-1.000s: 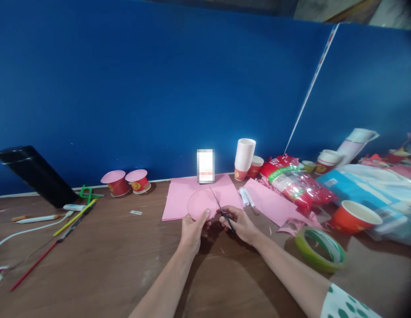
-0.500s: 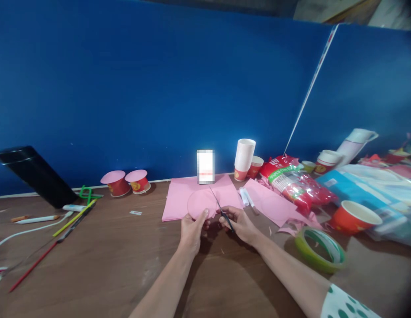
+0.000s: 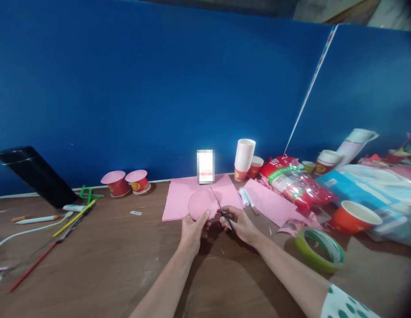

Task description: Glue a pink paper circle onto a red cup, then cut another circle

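Observation:
Between thumb and fingers, my left hand [image 3: 193, 230] pinches a round piece of pink paper [image 3: 200, 204] by its near edge. My right hand [image 3: 240, 224] is closed on a pair of scissors [image 3: 226, 215] with dark handles. The blades point up and away, beside the right edge of the paper circle; whether they touch it I cannot tell. Behind and beneath the circle lies a stack of pink sheets [image 3: 177, 194]. A blurred white upright thing [image 3: 205, 167] stands at the back of that stack.
Two red paper cups [image 3: 118, 187] with pink tops stand left. Stacked cups [image 3: 244, 159], a red cup pack [image 3: 286, 181], pink scraps [image 3: 268, 198], an orange-red cup [image 3: 349, 223] and a tape roll [image 3: 319, 249] are right. A black flask [image 3: 36, 176] and pens [image 3: 38, 219] lie far left.
The pink circle has shifted very slightly in my left hand. Both hands and the scissors stay almost where they were.

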